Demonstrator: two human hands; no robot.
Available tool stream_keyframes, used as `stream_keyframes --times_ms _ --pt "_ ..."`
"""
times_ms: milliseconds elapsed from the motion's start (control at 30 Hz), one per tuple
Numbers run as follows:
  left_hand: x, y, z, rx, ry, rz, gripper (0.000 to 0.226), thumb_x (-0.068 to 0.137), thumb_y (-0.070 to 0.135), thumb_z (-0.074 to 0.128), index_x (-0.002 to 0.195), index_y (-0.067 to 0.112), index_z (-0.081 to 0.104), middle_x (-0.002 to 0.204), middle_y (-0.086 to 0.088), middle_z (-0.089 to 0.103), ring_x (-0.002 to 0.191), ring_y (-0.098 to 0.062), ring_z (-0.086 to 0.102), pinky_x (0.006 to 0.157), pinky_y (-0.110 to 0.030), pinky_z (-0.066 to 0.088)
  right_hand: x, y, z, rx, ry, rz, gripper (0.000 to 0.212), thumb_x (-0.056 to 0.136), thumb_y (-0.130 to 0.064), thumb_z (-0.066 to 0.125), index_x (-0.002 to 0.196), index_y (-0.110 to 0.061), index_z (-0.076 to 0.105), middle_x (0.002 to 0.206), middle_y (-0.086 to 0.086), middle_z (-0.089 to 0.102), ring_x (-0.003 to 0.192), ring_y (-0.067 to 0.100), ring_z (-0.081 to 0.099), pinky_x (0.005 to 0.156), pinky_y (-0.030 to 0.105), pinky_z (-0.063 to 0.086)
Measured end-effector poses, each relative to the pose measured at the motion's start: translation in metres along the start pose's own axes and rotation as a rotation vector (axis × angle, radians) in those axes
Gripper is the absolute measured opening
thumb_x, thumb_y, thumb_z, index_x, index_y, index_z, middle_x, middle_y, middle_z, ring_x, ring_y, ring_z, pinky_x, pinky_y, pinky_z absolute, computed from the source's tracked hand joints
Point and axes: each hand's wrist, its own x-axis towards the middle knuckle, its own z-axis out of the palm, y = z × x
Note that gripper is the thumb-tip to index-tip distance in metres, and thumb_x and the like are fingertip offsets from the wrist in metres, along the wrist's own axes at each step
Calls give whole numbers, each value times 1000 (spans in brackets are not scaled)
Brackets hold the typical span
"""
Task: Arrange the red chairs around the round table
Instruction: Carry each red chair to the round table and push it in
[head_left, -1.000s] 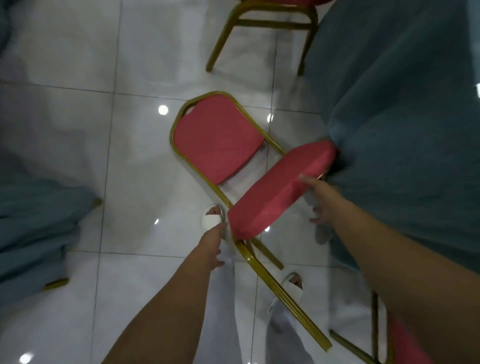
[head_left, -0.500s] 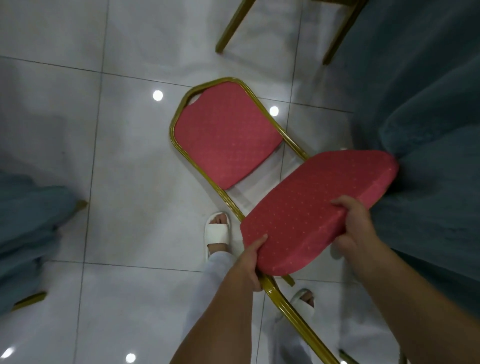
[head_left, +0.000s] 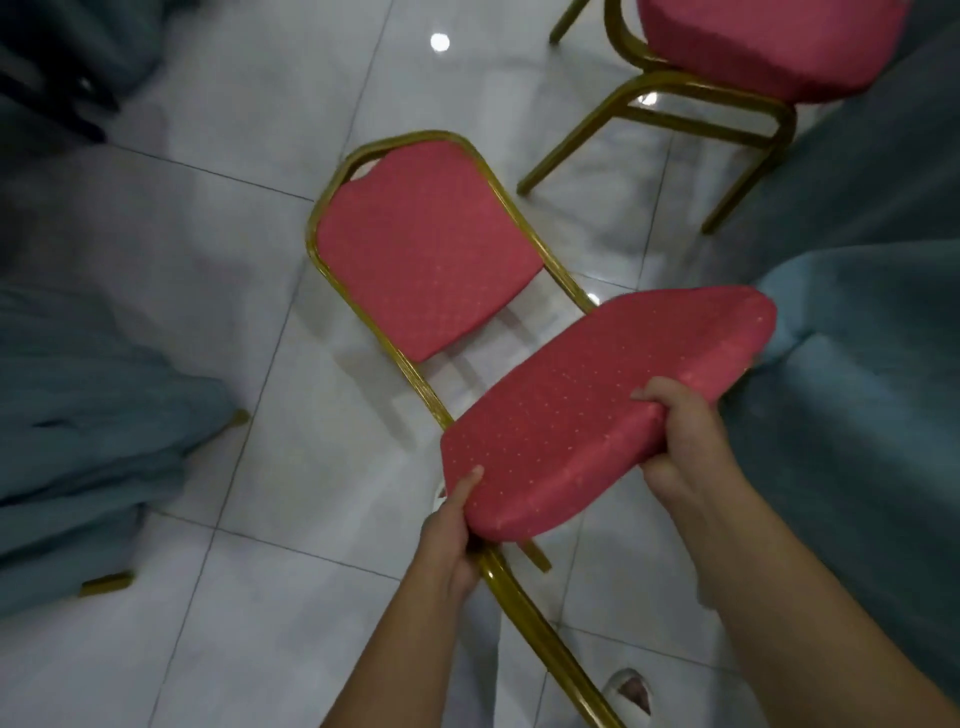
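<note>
The tilted red chair (head_left: 597, 410) is gripped by its seat edges in the left hand (head_left: 449, 535) and right hand (head_left: 683, 441), seemingly so it can be steered against the draped table (head_left: 862, 415).

— Where do we find room here?
— On our left: bare floor (head_left: 208, 249) runs between the tilted chair (head_left: 597, 415) and the draped cloth (head_left: 78, 415) at the frame's edge.
— And on our right?
— Tight. The seat's far end sits just beside the cloth-covered table (head_left: 857, 389). A second chair (head_left: 763, 47) stands beyond, with a strip of floor between its legs and the backrest. Our left hand (head_left: 452, 535) and right hand (head_left: 680, 441) grip the seat's two edges.
</note>
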Motion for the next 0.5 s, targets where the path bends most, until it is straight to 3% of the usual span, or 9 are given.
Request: stream_keyframes --times_ms 167,300,400,500 --pt "-39 11 14 -50 9 269 53 78 35 82 122 9 65 110 -11 74 101 -32 72 91 -52 56 -11 -33 2 22 -207 -22 33 67 -2 60 97 -14 65 91 9 63 79 24 63 81 41 57" --pt "-43 -22 44 61 66 470 68 75 46 80 133 25 51 123 -3 69 108 -25 69 92 -45 56 5 -58 -38 -30 -324 23 26 72 -5 51 85 -11 73 81 4 74 70 19 72 62 33 60" --pt "-31 -59 73 339 13 393 88 79 55 71 148 30 22 141 5 50 118 -12 55 97 -25 46 40 -82 -76 -137 -242 37 29 86 -8 42 100 -12 67 78 3 75 66 18 72 55 31 59" --pt "-15 -97 107 503 -84 215 103 87 54 66 153 23 -6 149 4 38 123 -13 43 107 -30 34 73 -103 -105 -291 -142 -60 34 87 -15 59 121 -17 60 92 6 76 70 18 72 62 32 59"
